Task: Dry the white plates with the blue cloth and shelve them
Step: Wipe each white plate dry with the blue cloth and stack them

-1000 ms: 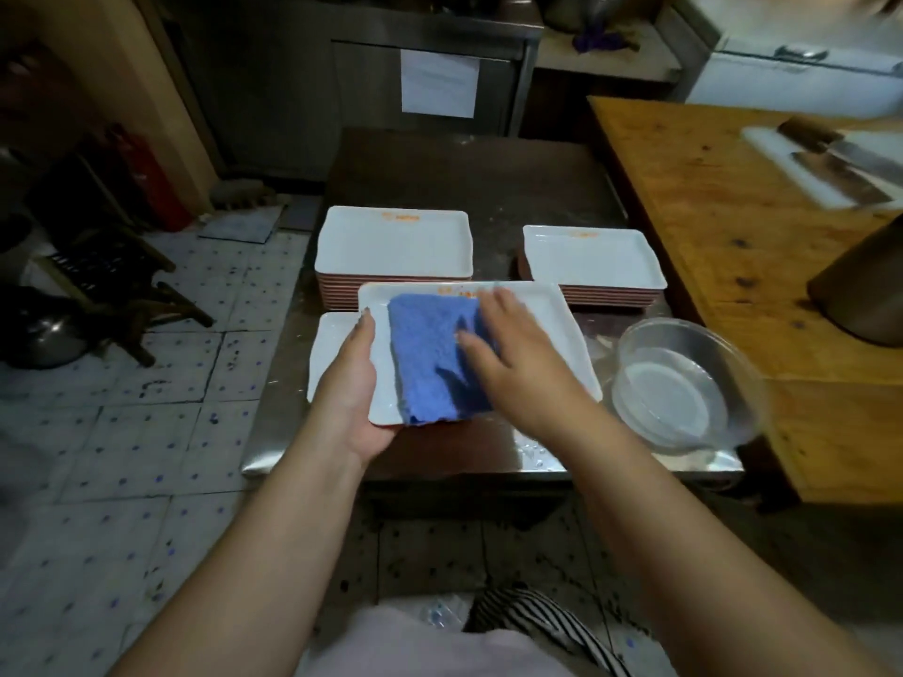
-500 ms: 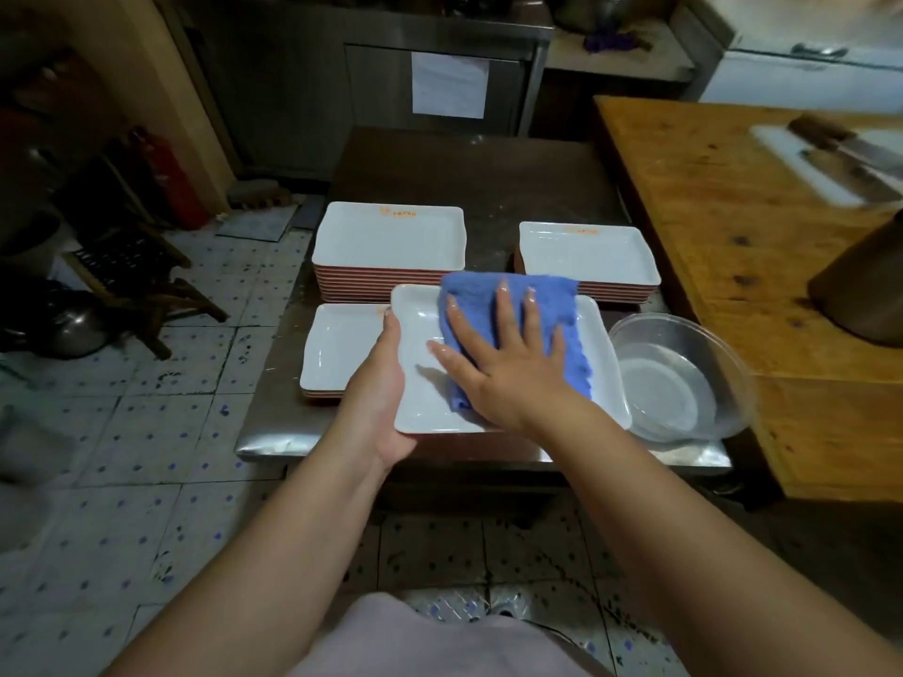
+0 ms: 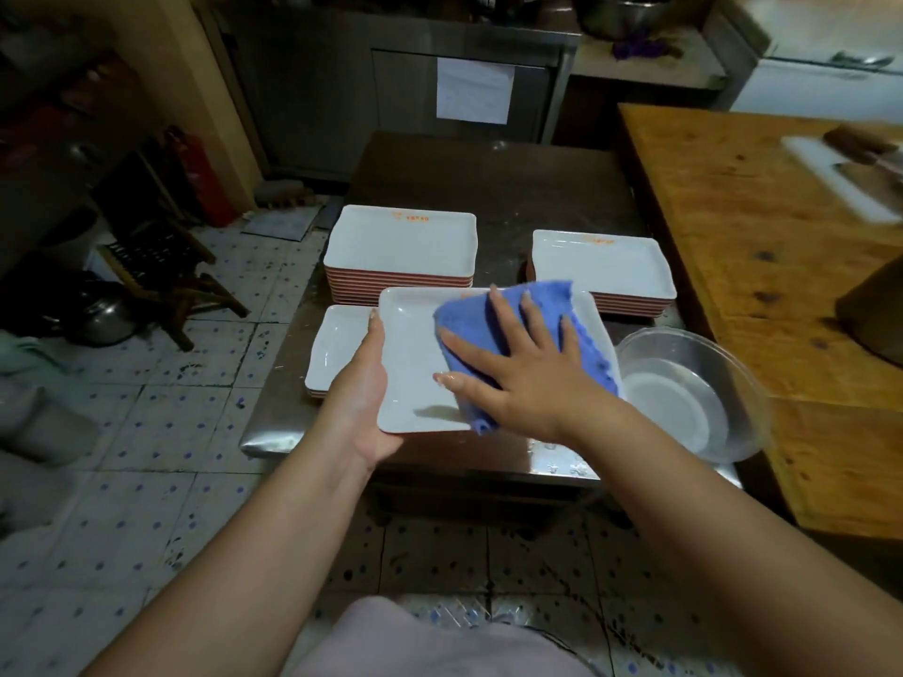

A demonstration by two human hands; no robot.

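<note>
small orange print on the far rims of two plate stacks [image 3: 400, 246] [image 3: 603, 266], illegible, paper sheet [image 3: 474, 90] on cabinet, unreadable

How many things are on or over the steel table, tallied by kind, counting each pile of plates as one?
Plate piles: 3
Plate held in left hand: 1
Blue cloth under right hand: 1
Clear bowl: 1
Total: 6
</note>
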